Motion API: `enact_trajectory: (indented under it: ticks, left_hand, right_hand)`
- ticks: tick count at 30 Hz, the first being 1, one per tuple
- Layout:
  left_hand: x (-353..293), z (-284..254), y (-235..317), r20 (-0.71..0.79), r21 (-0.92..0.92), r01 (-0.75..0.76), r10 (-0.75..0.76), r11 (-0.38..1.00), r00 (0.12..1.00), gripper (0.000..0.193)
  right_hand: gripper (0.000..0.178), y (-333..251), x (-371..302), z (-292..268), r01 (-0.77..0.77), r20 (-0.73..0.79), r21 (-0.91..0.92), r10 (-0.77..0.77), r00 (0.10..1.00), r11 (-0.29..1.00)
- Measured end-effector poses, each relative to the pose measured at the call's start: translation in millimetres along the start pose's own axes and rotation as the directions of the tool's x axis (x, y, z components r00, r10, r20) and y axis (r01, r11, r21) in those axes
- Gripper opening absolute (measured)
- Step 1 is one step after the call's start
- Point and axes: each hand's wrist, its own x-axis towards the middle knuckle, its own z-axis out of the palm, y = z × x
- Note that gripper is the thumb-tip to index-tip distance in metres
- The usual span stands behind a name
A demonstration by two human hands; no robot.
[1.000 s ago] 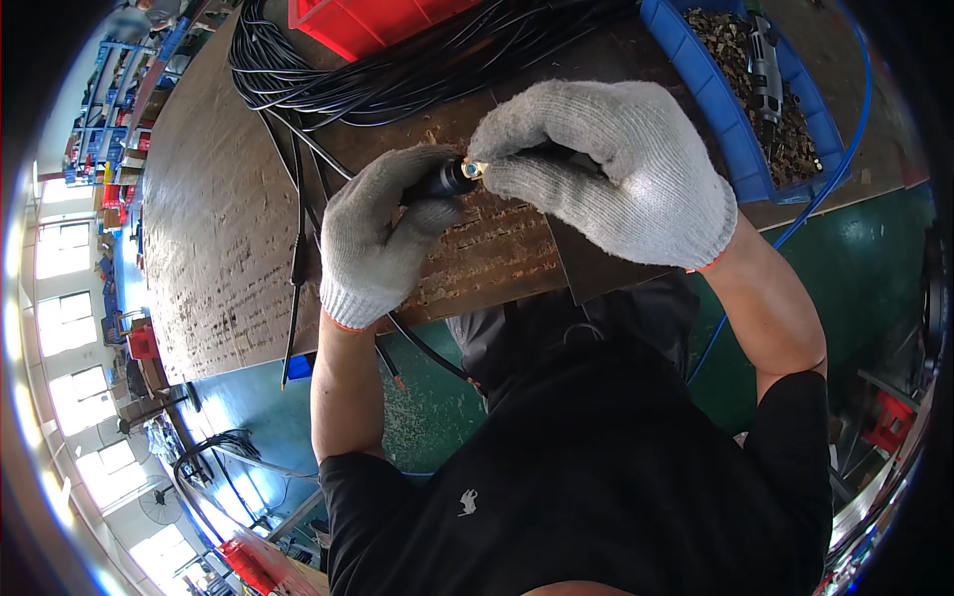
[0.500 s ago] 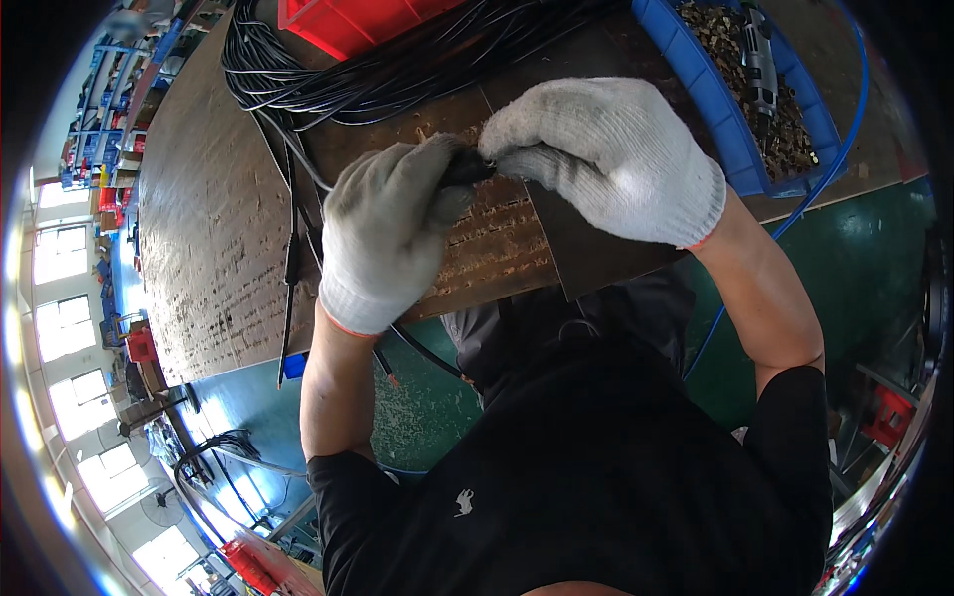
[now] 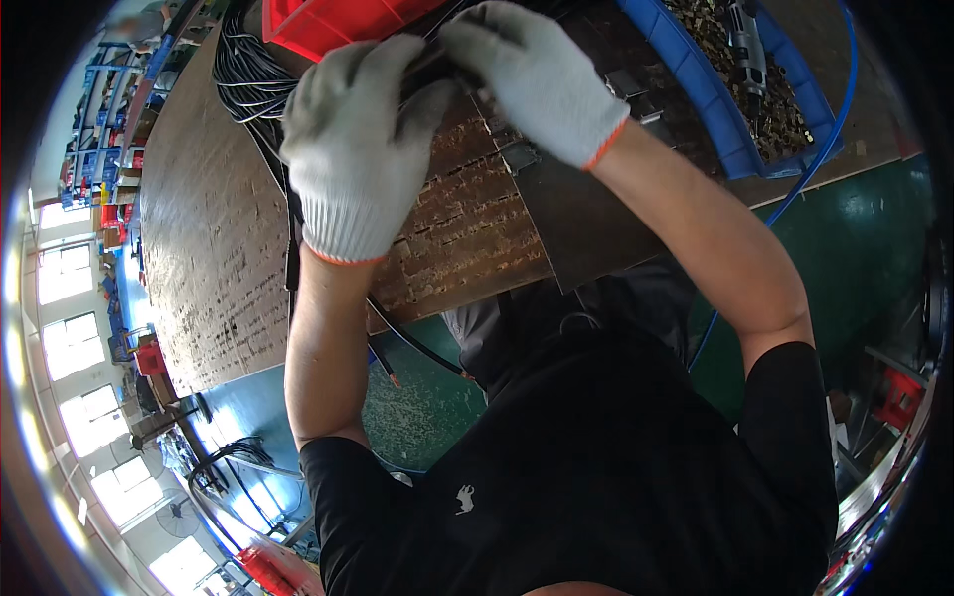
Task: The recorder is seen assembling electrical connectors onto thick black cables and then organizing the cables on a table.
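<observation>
Fingers [image 3: 383, 65] of two gloved hands bend inward at one dark piece [image 3: 425, 72].

The left hand [image 3: 353, 154] has thumb and fingers closed around the dark piece, which sits between the two hands over one wooden table [image 3: 209, 219], its shape blurred and mostly hidden; the right hand [image 3: 542, 84] bends its fingers toward it, though I cannot tell whether they pinch it. Nearby are one red bin [image 3: 343, 22], one bundle of black cables [image 3: 253, 74], one dark sheet [image 3: 596, 233] and one blue bin [image 3: 686, 79] holding one grey tool [image 3: 747, 50] and uncountably many brass-coloured fittings [image 3: 780, 129]. Two copper-tipped cable ends [image 3: 395, 379] hang past the table edge.
</observation>
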Motion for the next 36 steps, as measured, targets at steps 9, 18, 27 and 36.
enact_trajectory:
  ticks: [9, 18, 27, 36]
  left_hand:
    - [29.1, 71.1, -32.7, 0.423, -0.900, 0.249, -0.581, -0.358, 0.695, 0.059]
    - [35.5, 128.2, -8.9, 0.502, -0.861, 0.431, -0.582, -0.270, 0.639, 0.043]
    - [17.3, 148.0, -23.1, 0.354, -0.829, 0.538, -0.601, 0.152, 0.716, 0.034]
    - [-3.9, 115.2, -27.0, 0.084, -0.299, 0.363, -0.354, 0.883, 0.931, 0.061]
  right_hand:
    - [0.042, 23.9, 21.2, -2.5, -0.152, 0.173, -0.007, 0.151, 0.973, 0.988]
    - [0.072, 74.7, 58.7, -0.6, 0.181, -0.112, 0.664, -0.142, 0.983, 0.726]
    - [0.048, 34.3, 29.9, -7.0, 0.045, -0.055, 0.109, -0.039, 0.998, 0.993]
    - [0.048, 79.7, 43.1, -23.6, 0.068, -0.077, 0.417, -0.040, 0.996, 0.906]
